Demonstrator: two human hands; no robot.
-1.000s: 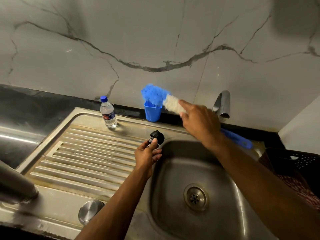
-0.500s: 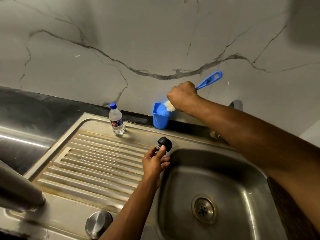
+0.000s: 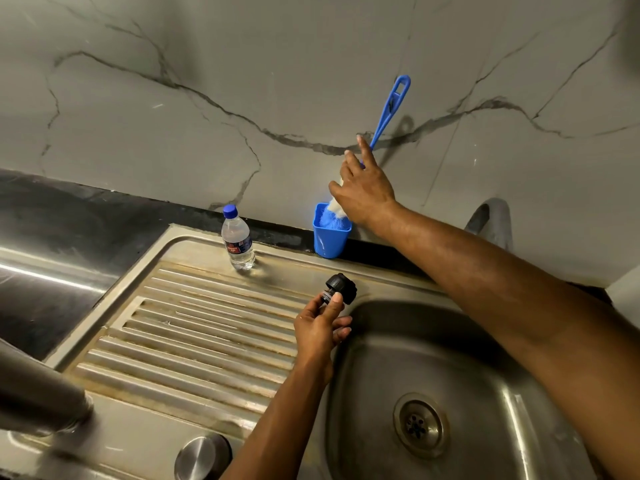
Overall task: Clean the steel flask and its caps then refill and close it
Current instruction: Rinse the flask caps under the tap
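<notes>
1. The left hand (image 3: 320,329), at centre frame over the sink's (image 3: 450,341) left rim, pinches the black stopper cap (image 3: 341,292) between thumb and fingers, holding it up just above the drainboard (image 3: 194,327).
2. The right hand (image 3: 365,190), upper centre, has its fingers spread and straight, resting against the blue bottle brush (image 3: 389,112); no finger curls round the handle.
3. The brush stands bristles-down in the blue cup (image 3: 330,239) against the marble wall.
4. The steel flask (image 3: 38,393) is blurred at lower left, lying across the drainboard edge.
5. A steel cap (image 3: 201,457) sits at bottom centre; a small water bottle (image 3: 237,242) stands left of the cup.
</notes>
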